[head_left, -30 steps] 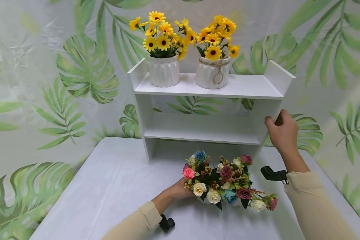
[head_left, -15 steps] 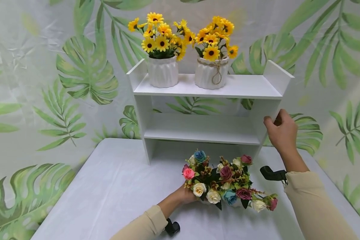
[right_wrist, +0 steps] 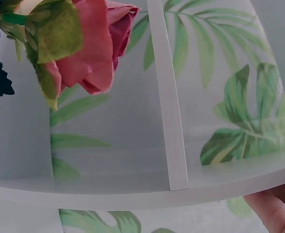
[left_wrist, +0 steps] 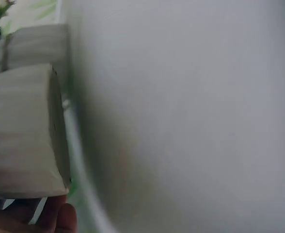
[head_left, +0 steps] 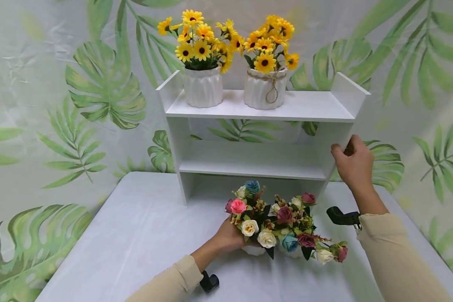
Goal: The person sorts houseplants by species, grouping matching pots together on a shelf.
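Note:
My left hand (head_left: 228,235) holds a white flowerpot (head_left: 253,251) of artificial roses in pink, cream and blue. In the left wrist view this pot (left_wrist: 21,136) shows its underside, raised off the tabletop, with my fingers (left_wrist: 60,216) beneath its side. Beside it on the right stands a second white flowerpot (head_left: 292,251), mostly covered by mauve, blue and cream roses (head_left: 306,240). My right hand (head_left: 356,163) grips the right side panel of a white shelf (head_left: 253,165). Part of that hand (right_wrist: 276,208) shows at the panel's outer side in the right wrist view.
Two white pots of yellow sunflowers stand on the shelf's top board: one at left (head_left: 203,88), one with twine at the middle (head_left: 265,90). The shelf stands at the back of a table (head_left: 136,235) with a white cloth. A leaf-print curtain (head_left: 34,105) hangs behind.
My left hand has taken hold of the left rose pot and lifted it slightly, its roses rising a little. My right hand stays at the shelf's side panel.

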The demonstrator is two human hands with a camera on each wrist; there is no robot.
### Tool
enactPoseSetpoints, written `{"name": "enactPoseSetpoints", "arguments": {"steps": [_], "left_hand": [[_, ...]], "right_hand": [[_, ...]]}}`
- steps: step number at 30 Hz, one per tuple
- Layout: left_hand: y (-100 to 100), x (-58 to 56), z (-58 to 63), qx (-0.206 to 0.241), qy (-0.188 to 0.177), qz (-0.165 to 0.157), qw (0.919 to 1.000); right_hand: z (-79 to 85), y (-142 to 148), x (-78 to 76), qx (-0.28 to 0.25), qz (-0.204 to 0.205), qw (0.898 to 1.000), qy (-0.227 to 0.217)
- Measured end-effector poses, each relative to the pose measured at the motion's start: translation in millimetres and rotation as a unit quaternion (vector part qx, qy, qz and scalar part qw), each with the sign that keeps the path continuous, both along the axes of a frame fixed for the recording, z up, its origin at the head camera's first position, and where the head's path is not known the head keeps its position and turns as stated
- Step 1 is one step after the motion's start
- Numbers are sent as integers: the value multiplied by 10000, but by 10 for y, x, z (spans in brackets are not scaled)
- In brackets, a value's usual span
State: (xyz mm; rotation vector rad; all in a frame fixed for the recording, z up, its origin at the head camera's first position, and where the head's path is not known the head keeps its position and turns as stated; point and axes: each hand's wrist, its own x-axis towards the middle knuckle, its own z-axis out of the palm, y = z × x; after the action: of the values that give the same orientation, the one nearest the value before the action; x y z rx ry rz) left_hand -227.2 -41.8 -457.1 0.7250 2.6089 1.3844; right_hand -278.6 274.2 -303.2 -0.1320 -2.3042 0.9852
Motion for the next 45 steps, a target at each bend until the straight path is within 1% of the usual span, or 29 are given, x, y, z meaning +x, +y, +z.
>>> {"name": "enactPoseSetpoints", "arguments": {"steps": [3,4,6,10,12,13,15,17,20,22,24,27,31,35,39,43,45], "left_hand": [[-147,1,173,-154,502,75,9986],[-203,10,239,-120,605,115,9980],[-315,29,370,131,611,99,9980],[-538,87,603,478,583,70,9971],[-640,112,712,557,744,23,9957],[-689,125,767,556,848,57,9948],[-769,137,882,708,999,59,9925],[-831,133,992,819,1094,100,9906],[-911,104,1123,944,1152,268,9885],[-947,70,1196,908,1216,390,9876],[-962,19,1257,855,1285,510,9867],[-950,-87,1341,826,1397,567,9851],[-929,-219,1412,922,1388,635,9840],[-922,-311,1450,830,1429,739,9835],[-915,-416,1478,809,1584,787,9809],[-891,-566,1514,957,1592,945,9780],[-868,-647,1543,821,1533,1062,9790]], "right_hand": [[13,-11,-5,-15,-25,10000,-10],[18,-14,-6,-13,-42,10000,-19],[25,-21,-9,-13,-56,10000,-36],[19,-33,-18,-13,-23,10000,-53],[12,-34,-24,-19,-2,10000,-53],[9,-32,-26,-26,-1,10000,-50],[5,-23,-31,-39,-11,10000,-39],[1,-13,-33,-60,-25,10000,-34],[-10,-2,-36,-88,-49,9999,-44],[-19,3,-39,-98,-62,9999,-67],[-22,10,-41,-110,-72,9999,-96],[-17,16,-39,-143,-91,9998,-96],[-14,2,-22,-164,-100,9998,-75],[-20,-20,-15,-185,-90,9998,-53],[-26,-33,-21,-202,-96,9997,-13],[-37,-30,-36,-218,-110,9997,-3],[-43,-26,-42,-247,-112,9996,-7]]}}
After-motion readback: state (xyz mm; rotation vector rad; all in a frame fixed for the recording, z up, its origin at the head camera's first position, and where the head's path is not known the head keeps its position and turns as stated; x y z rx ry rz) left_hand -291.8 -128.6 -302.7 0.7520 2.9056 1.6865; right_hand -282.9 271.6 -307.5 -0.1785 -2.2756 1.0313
